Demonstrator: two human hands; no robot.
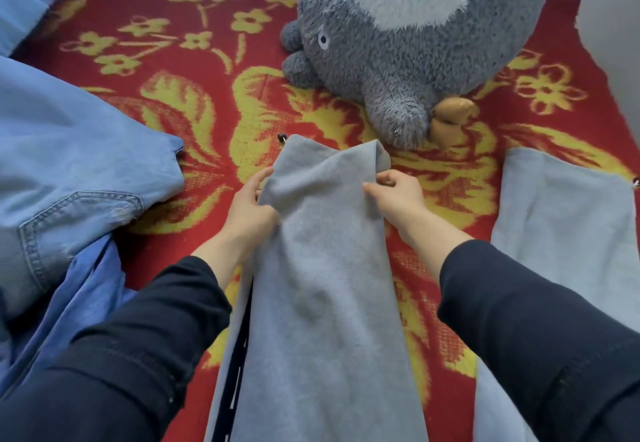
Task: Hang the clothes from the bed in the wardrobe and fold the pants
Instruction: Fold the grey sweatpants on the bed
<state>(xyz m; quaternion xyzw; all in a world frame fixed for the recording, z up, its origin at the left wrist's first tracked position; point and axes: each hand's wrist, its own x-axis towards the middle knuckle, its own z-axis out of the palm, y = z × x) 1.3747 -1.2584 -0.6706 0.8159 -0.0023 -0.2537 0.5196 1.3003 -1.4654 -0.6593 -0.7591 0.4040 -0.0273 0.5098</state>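
Pinching leg [325, 268] hem with left hand [250, 206] and right hand [395, 199]; probably risking a crooked fold through uneven pulling, or catching toy [398, 60].

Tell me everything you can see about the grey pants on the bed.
The grey pants look like soft fleece, with a dark stripe down one side. One leg runs up the middle of the red blanket, its far end lifted and bunched, gripped by the left hand and right hand. The other leg lies flat to the right.
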